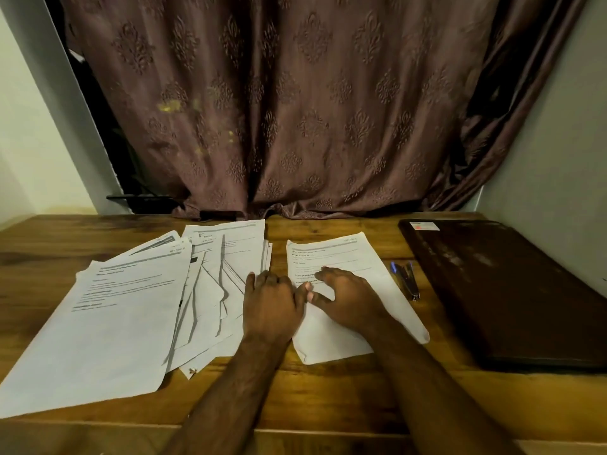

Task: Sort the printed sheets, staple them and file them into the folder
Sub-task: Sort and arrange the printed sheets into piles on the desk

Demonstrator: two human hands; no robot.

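Several printed sheets (108, 310) lie fanned out over the left half of the wooden table (315, 399). A separate printed sheet (341, 254) lies in the middle, text side up. My left hand (272, 307) rests on the right edge of the fanned sheets, its thumb at the left edge of the separate sheet. My right hand (348, 298) lies on the separate sheet with fingers spread and bent, fingertips pressing the paper. A blue and black stapler (407, 280) lies just right of that sheet. A dark brown folder (505, 290) lies shut at the right.
A brown patterned curtain (295, 110) hangs behind the table's far edge. Pale walls stand at the left and right. A dark bar (141, 198) lies at the back left. Bare wood shows in front of the sheets, between my forearms and the near edge.
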